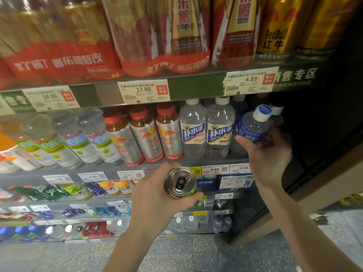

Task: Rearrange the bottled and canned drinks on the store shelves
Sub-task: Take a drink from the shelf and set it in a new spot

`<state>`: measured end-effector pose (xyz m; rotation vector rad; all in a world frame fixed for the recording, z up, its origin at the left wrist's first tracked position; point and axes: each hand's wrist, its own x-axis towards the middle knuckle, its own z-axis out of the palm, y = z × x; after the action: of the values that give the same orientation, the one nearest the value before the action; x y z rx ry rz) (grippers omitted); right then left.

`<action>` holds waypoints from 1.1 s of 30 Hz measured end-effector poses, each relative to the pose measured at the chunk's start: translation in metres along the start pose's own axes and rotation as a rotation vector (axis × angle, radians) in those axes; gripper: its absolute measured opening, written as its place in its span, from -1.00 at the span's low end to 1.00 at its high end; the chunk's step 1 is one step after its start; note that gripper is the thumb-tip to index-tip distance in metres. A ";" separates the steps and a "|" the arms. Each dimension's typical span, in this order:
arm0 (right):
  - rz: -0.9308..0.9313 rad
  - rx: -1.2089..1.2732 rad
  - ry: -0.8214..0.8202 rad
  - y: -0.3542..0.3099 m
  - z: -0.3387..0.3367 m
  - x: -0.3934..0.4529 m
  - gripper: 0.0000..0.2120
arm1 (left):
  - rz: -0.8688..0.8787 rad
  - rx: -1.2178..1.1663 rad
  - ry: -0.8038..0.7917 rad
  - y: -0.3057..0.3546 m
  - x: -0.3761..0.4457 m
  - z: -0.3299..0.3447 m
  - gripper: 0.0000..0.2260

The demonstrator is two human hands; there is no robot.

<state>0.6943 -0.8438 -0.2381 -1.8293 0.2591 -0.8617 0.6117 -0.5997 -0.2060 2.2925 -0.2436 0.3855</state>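
Holding two drinks at once, the person stands at the right end of the store shelves. The left hand point(157, 199) wraps its grip round a green can point(181, 183), thumb across the front, the silver top facing the camera, out in front of the price strip and off any shelf. The right hand point(269, 154) closes its grip on a blue-labelled bottle point(253, 126) with a white and blue cap, tilted to the right in the gap at the end of the middle shelf point(196, 161), just beside two clear white-capped water bottles point(220, 128). Whether the bottle's base touches the shelf is hidden by the hand.

My guess is the bottle is being seated in or drawn from that end slot. The risks follow from the tilt and the crowding: leaning as it is, the bottle could topple if released before it stands upright. Its cap sits close under the shelf edge above point(196, 89) and could catch there. A sideways nudge could knock the neighbouring water bottles into the silver Red Bull bottles point(169, 134) further left. With both hands full, neither is free to steady anything, and the can, held only round its side, could slip.
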 end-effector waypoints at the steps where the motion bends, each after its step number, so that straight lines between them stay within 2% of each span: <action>1: 0.001 0.014 0.017 0.003 0.003 0.000 -0.47 | -0.006 0.001 -0.008 0.000 0.000 0.000 -0.48; 3: -0.007 0.055 0.036 0.002 0.008 -0.001 -0.34 | -0.008 0.000 -0.017 -0.001 0.000 -0.002 -0.47; 6: -0.018 0.020 0.047 0.016 0.012 -0.005 -0.49 | -0.011 0.004 -0.016 -0.003 0.000 -0.003 -0.48; 7: -0.011 -0.006 0.050 0.019 0.014 -0.006 -0.48 | -0.015 0.002 -0.014 -0.004 0.000 -0.003 -0.49; 11: 0.007 -0.043 0.081 0.025 0.018 -0.009 -0.32 | -0.020 0.014 0.001 -0.007 0.000 -0.004 -0.48; 16: -0.011 -0.124 0.093 0.018 0.018 -0.013 -0.24 | -0.031 0.013 -0.004 -0.007 0.002 -0.007 -0.49; 18: -0.018 -0.164 0.116 0.012 0.014 -0.017 -0.26 | -0.036 0.002 -0.003 -0.007 0.003 -0.010 -0.50; 20: -0.112 -0.163 0.094 0.000 0.010 -0.028 -0.40 | -0.044 -0.008 0.010 -0.006 0.004 -0.013 -0.50; 22: -0.246 -0.101 -0.029 -0.021 0.008 -0.044 -0.64 | -0.050 -0.011 0.021 -0.007 0.005 -0.018 -0.49; 24: -0.328 0.005 -0.308 -0.042 0.010 -0.062 -0.73 | -0.064 -0.014 0.039 -0.009 0.004 -0.027 -0.49; 26: -0.311 0.097 -0.657 -0.063 0.016 -0.078 -0.57 | -0.083 -0.050 0.054 -0.011 0.002 -0.039 -0.49; 28: -0.270 0.172 -0.909 -0.076 0.025 -0.093 -0.40 | -0.107 -0.086 0.059 -0.015 -0.001 -0.052 -0.47; 30: -0.232 0.194 -0.999 -0.087 0.035 -0.109 -0.27 | -0.116 -0.098 0.063 -0.019 -0.004 -0.065 -0.48; 33: -0.114 0.219 -1.012 -0.109 0.054 -0.129 -0.23 | -0.127 -0.103 0.059 -0.025 -0.009 -0.087 -0.46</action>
<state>0.6145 -0.6886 -0.2089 -1.8518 -0.5605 0.0409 0.5933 -0.5187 -0.1694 2.1785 -0.0862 0.3659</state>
